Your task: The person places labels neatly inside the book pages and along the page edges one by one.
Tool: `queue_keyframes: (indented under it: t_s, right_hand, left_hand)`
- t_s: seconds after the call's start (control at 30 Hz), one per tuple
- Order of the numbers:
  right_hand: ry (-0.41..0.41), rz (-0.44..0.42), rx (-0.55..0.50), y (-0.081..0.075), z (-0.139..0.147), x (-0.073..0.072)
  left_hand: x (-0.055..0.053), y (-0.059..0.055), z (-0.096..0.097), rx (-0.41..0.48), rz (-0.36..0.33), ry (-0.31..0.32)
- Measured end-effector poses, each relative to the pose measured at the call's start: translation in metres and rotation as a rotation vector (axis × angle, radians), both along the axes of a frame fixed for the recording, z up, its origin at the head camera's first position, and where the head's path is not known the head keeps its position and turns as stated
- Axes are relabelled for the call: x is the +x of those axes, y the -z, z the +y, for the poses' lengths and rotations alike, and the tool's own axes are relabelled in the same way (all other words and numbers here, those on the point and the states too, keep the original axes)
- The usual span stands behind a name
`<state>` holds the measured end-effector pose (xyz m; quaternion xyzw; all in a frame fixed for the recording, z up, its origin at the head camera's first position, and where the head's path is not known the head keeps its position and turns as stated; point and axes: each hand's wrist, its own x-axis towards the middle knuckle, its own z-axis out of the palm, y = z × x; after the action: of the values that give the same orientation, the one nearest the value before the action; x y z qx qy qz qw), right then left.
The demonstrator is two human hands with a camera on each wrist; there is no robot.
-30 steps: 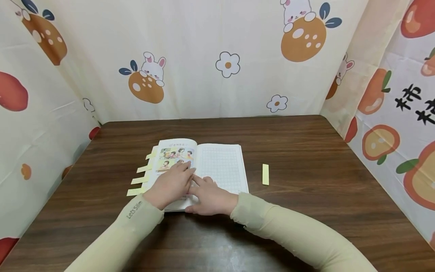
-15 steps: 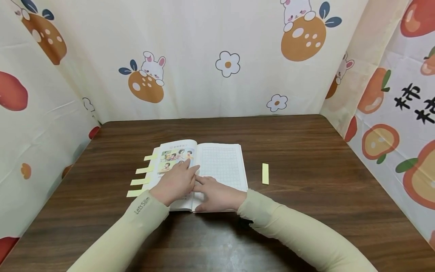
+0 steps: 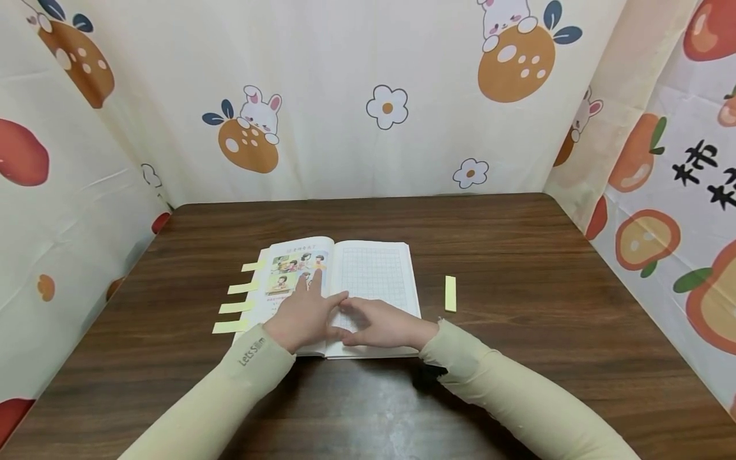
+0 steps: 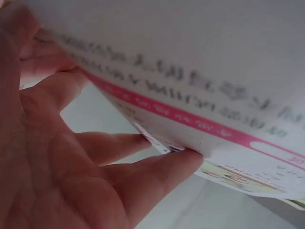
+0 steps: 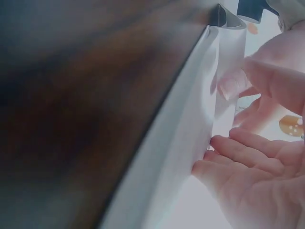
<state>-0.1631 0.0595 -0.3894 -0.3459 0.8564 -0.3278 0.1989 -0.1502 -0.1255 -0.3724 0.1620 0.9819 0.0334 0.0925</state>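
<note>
An open book [image 3: 368, 271] lies on the table, a grid page on its right side and a page of coloured pictures and text on its left. My left hand [image 3: 301, 316] rests on the picture page near the spine, fingers spread and reaching toward the pictures; in the left wrist view its fingertips [image 4: 193, 157] touch the paper. Over the lower part of the grid page is my right hand [image 3: 391, 324], fingers extended toward the left hand. The right wrist view shows its fingertips [image 5: 202, 167] at the page surface. The two hands meet near the spine.
Several pale yellow sticky tabs [image 3: 236, 307] stick out from the book's left edge. A single yellow strip [image 3: 450, 294] lies on the brown wooden table [image 3: 517, 255] to the right of the book. Printed curtains [image 3: 328, 128] stand behind and at both sides.
My right hand has slid rightward from the spine onto the grid page. The left hand has shifted a little to the right, and its fingers have spread.
</note>
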Motion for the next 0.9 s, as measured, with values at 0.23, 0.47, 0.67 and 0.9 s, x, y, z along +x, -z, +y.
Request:
queue_keyframes:
  t_s: [0.23, 0.47, 0.67, 0.9]
  right_hand:
    - [0.104, -0.056, -0.128, 0.004, 0.012, 0.001]
    - [0.159, -0.080, -0.222, 0.000, 0.030, -0.002]
    - [0.298, 0.022, -0.218, -0.011, 0.045, 0.002]
    - [0.369, 0.208, -0.168, -0.021, 0.067, 0.000]
  left_hand:
    - [0.003, 0.000, 0.007, -0.057, 0.022, 0.009]
    - [0.003, 0.001, 0.008, -0.106, 0.019, 0.012]
    - [0.003, 0.002, 0.010, -0.128, 0.004, 0.009]
    - [0.004, 0.002, 0.010, -0.126, 0.006, -0.001]
